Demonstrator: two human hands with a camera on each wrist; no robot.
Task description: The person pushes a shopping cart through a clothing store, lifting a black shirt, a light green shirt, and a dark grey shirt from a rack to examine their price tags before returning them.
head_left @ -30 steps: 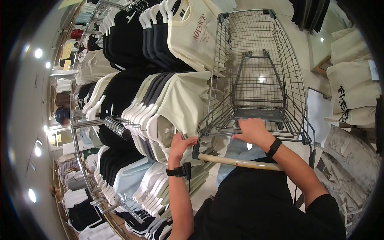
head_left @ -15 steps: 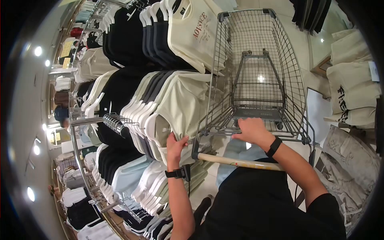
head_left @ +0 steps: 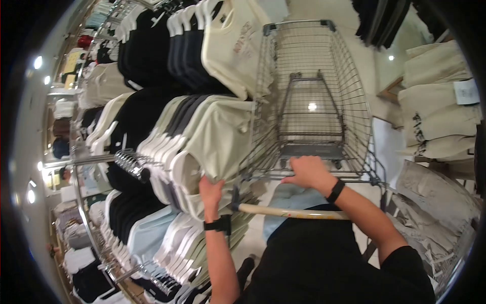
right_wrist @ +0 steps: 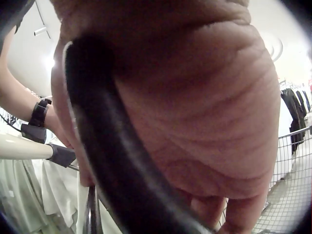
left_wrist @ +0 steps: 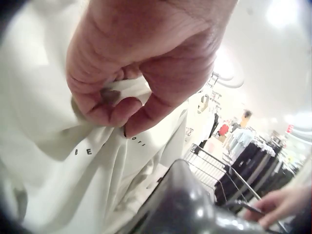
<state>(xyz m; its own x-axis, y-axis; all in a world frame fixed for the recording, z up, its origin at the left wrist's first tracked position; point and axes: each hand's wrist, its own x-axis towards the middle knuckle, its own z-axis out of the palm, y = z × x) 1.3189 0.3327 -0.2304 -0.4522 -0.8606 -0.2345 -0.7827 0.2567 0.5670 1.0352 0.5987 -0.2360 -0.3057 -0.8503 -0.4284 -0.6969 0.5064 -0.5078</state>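
Cloth is my first worry: the pale green shirt hangs at the near end of its row on the rack, beside the cart, and the left hand has a small fold of its front pinched between thumb and forefinger, the other fingers curled in. A hard tug on that one spot could, I judge, stretch the fabric or work it off its white hanger, and a lazy pinch could let the fold slide free. The right hand is bent round the frame at the handle end of the shopping cart, thumb set apart, most fingertips hidden from me; how tightly it grips I cannot tell. If it shoved the cart sideways while the left hand had cloth, the wire side could catch the hanging garments or pull the shirt taut, since they sit so near each other. Now my count: two hands, two black wristbands, one on each wrist; one cart with one cream-coloured handle bar; one shirt in the left hand's pinch; one cream shirt facing out with reddish lettering. Hangers and the other garments overlap too closely for me to give an honest number.
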